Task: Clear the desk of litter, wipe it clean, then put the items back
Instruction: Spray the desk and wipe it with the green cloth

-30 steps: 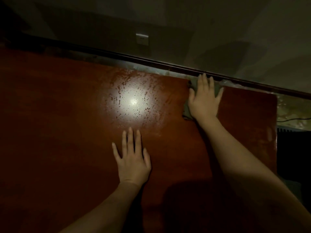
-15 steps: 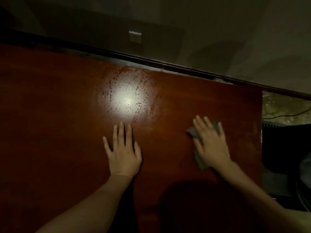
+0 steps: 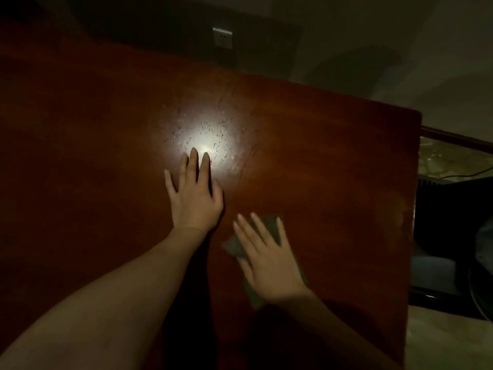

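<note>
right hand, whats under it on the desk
A grey cloth lies under the right hand, pressed flat on the red-brown desk. Its edges show beyond the fingers and beside the wrist; the middle of the cloth is covered by the palm.

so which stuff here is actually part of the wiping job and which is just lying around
Part of the job:
- desk, the surface being wiped
- grey cloth, pressed flat under the right hand
- left hand, flat on the desk

Just lying about:
- wall socket behind the desk
- dark box on the floor to the right
- cable by the box
</note>
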Available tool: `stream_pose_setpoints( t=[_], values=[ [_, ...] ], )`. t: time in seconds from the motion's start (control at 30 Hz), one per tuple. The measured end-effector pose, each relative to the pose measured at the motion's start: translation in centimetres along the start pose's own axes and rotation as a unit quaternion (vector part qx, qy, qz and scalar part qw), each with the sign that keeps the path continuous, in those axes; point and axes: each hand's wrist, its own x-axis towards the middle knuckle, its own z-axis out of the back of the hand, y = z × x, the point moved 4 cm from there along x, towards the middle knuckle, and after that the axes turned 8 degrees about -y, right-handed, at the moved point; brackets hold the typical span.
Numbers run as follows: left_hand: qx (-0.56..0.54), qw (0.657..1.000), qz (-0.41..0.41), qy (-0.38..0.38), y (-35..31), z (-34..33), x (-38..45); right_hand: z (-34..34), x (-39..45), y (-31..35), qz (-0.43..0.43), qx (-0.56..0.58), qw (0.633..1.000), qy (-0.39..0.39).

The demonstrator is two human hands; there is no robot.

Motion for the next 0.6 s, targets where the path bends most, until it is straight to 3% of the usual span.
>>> stream_pose_setpoints(
  t=[0.07,0.13,0.27,0.4,0.47,0.6],
  values=[
    [-0.007,1.000,-0.003,0.006,0.0,0.0,-0.1,-0.4,-4.9,-1.6,0.021,-0.016,0.999,0.018],
    [-0.009,1.000,-0.011,-0.001,0.0,0.0,-0.1,0.1,-7.8,-5.2,-0.032,-0.015,0.999,0.012],
    [0.001,1.000,-0.015,-0.009,0.1,0.0,-0.3,1.9,-7.6,-11.4,-0.208,0.007,0.978,-0.033],
    [0.018,0.998,-0.051,-0.024,0.0,1.0,-1.9,2.8,-1.9,-11.6,-0.394,0.006,0.915,-0.085],
    [0.006,0.998,-0.055,-0.035,0.2,1.5,-4.1,2.5,0.5,-8.8,-0.387,0.012,0.919,-0.078],
    [-0.041,0.998,-0.038,-0.019,1.5,2.1,-9.5,0.5,-0.9,0.3,-0.221,0.006,0.973,-0.065]
  ],
)
